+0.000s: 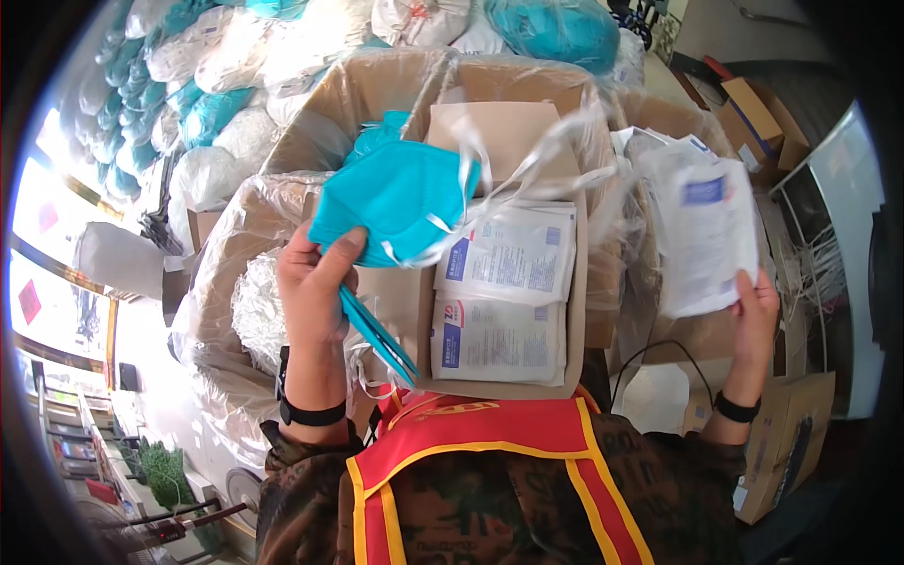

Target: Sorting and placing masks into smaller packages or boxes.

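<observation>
My left hand (320,282) is closed on a teal face mask (400,198), apparently one of a small stack. White ear loops trail from it to the right, blurred by motion. Another folded teal piece (375,331) sticks out below that hand. Over at the right, my right hand (756,306) pinches the lower edge of a white packet (711,240) with a blue label; more packets seem to lie behind it. Between my hands stands an open cardboard box (578,320) holding white, blue-labelled packets (504,339) in two visible stacks. The mask hangs above its far left corner.
Plastic-lined cartons surround the box: one on the left (221,273) contains white stringy material (259,306), and one behind holds teal masks (377,137). Bulging white and teal bags (551,38) are heaped at the back. More cartons (789,443) stand right, beside a pale panel (852,254).
</observation>
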Tool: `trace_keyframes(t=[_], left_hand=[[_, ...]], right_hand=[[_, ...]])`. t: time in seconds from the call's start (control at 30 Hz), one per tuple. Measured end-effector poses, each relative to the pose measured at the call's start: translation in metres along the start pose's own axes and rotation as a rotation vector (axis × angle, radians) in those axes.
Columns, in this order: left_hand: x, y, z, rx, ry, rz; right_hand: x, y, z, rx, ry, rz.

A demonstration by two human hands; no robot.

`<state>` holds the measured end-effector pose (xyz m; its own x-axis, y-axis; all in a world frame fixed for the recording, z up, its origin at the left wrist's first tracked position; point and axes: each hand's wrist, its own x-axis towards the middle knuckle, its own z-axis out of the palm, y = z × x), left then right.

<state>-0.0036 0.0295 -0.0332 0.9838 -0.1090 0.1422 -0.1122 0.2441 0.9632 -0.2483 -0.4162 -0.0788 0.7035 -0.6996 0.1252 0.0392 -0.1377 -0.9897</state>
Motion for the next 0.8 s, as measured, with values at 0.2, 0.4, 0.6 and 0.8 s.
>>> trace_keyframes(t=[0.2, 0.4, 0.6, 0.8], left_hand=[[-0.008, 0.009, 0.011, 0.127, -0.071, 0.037], [-0.017, 0.017, 0.028, 0.383, -0.245, 0.157], [-0.027, 0.014, 0.043, 0.415, -0.331, 0.15], [-0.029, 0.018, 0.036, 0.328, -0.381, 0.068]], right_hand=[[0.124, 0.043, -0.089, 0.144, 0.211, 0.186], [0.157, 0.056, -0.065, -0.741, -0.01, -0.193], [0.024, -0.075, 0.176, -0.335, -0.517, -0.677], [0.006, -0.091, 0.211, -0.214, -0.52, -0.68]])
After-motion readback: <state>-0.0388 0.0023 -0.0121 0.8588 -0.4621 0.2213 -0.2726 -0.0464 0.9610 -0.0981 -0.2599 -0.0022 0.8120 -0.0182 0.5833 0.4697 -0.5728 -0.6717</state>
